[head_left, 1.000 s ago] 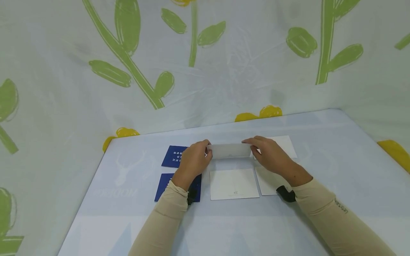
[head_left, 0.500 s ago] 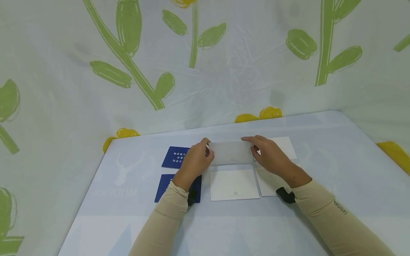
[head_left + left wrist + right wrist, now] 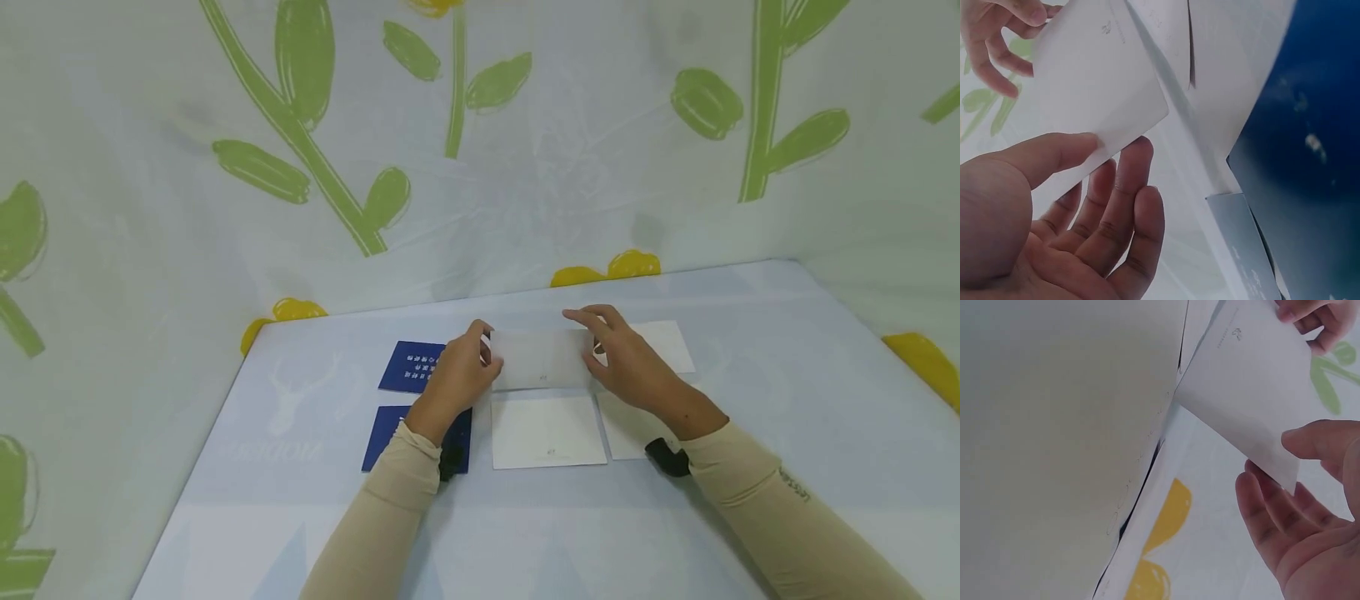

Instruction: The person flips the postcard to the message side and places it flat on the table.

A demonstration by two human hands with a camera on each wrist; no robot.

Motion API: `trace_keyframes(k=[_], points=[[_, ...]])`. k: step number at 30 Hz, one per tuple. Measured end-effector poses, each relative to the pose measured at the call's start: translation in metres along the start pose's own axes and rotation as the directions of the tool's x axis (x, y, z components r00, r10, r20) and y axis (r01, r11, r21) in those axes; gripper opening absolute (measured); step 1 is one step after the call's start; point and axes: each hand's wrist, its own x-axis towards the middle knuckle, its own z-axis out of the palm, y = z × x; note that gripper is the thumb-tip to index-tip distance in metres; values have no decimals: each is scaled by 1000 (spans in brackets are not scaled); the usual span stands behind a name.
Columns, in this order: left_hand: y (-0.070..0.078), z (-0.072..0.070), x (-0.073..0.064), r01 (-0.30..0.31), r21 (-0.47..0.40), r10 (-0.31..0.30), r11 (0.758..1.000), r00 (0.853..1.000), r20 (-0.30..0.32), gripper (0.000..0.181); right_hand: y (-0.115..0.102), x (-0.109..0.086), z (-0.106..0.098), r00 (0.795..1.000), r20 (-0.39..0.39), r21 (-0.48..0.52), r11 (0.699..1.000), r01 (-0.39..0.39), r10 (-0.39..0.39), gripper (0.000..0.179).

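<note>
A white card (image 3: 542,358) with a small printed mark near its lower edge is held up between both hands. My left hand (image 3: 455,375) pinches its left edge, the thumb (image 3: 1066,153) on the printed face and the fingers behind. At the opposite edge, my right hand (image 3: 637,371) pinches it between thumb (image 3: 1316,439) and fingers, with the index finger raised off it in the head view. Just below, a similar white card (image 3: 549,429) lies flat on the table. Two dark blue cards (image 3: 408,367) with white lettering lie at the left, partly hidden by my left hand and forearm.
Two more white cards lie on the right, the back one (image 3: 669,343) and the front one (image 3: 630,427), both partly covered by my right hand or arm. The pale printed table (image 3: 247,483) backs onto a leaf-patterned curtain (image 3: 570,167).
The held card has tipped so that more of its printed face shows, its lower edge now nearer the front white card. My right index finger has lifted. The cards on the table have stayed put.
</note>
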Motion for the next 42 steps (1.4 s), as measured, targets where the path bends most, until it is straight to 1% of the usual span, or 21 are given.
trace_keyframes(k=[6, 12, 17, 21, 24, 27, 30, 33, 39, 42], points=[[-1, 2, 1, 13, -18, -13, 1000, 1000, 3, 55, 0, -1, 1, 998, 59, -25, 1000, -12, 14, 59], [-2, 3, 2, 25, -7, -25, 1000, 1000, -3, 68, 0, -1, 4, 993, 120, -96, 995, 17, -5, 52], [-4, 5, 2, 47, 13, -47, 999, 999, 22, 77, -1, -3, 6, 983, 182, -134, 990, 39, -14, 48], [-4, 6, 2, 34, 22, -34, 999, 999, 27, 80, 0, -4, 6, 977, 211, -172, 982, 73, -35, 47], [-5, 7, 2, 28, 31, -29, 999, 999, 29, 82, 0, -5, 6, 968, 249, -192, 978, 85, -35, 49], [-6, 9, 1, 40, 46, -42, 998, 998, 44, 83, -1, -7, 6, 955, 295, -206, 975, 84, -20, 49], [-5, 10, 1, 53, 62, -57, 997, 997, 56, 81, -1, -8, 7, 946, 324, -217, 971, 96, -21, 47], [-4, 10, 1, 48, 84, -52, 995, 997, 56, 73, -1, -9, 6, 933, 360, -207, 973, 103, -22, 48], [-3, 12, 1, 2, 177, -17, 984, 997, 80, 49, -6, -8, 5, 880, 471, -145, 989, 10, 60, 55], [-3, 13, 0, -4, 205, -14, 979, 996, 88, 43, -6, -8, 6, 871, 485, -140, 990, -8, 75, 56]])
